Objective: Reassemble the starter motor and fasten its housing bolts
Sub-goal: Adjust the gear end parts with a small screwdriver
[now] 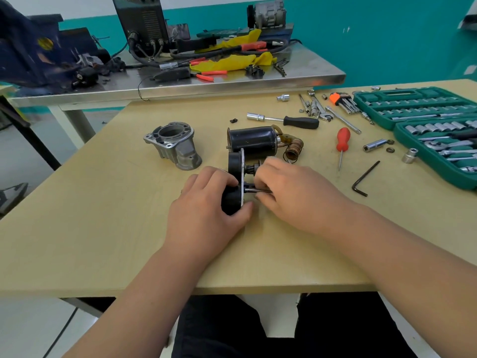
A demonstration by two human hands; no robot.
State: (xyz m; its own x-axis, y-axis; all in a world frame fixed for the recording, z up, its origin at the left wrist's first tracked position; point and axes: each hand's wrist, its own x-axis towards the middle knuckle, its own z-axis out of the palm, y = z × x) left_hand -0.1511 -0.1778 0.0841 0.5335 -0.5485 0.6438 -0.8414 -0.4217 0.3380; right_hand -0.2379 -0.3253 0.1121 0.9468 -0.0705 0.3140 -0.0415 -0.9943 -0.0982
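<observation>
Head view: I see both hands meet mid-table.
Left hand [206, 202]: fingers curled round the black cap of the plate assembly [236, 161], which stands on edge.
Right hand [291, 195]: pinches a slim rod [251, 189]; it is the nearer hand.
Rod axis: runs 3 to 9 o'clock, its tip at the plate, at 9 o'clock from my right hand.
Motor body [253, 142]: at 12 o'clock, on its side.
Aluminium housing [175, 146]: at 10 o'clock, well apart.

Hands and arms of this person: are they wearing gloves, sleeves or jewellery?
No. The left hand and right hand are bare: no gloves, rings or watch. No sleeves show on either forearm up to the picture's edge.
</observation>
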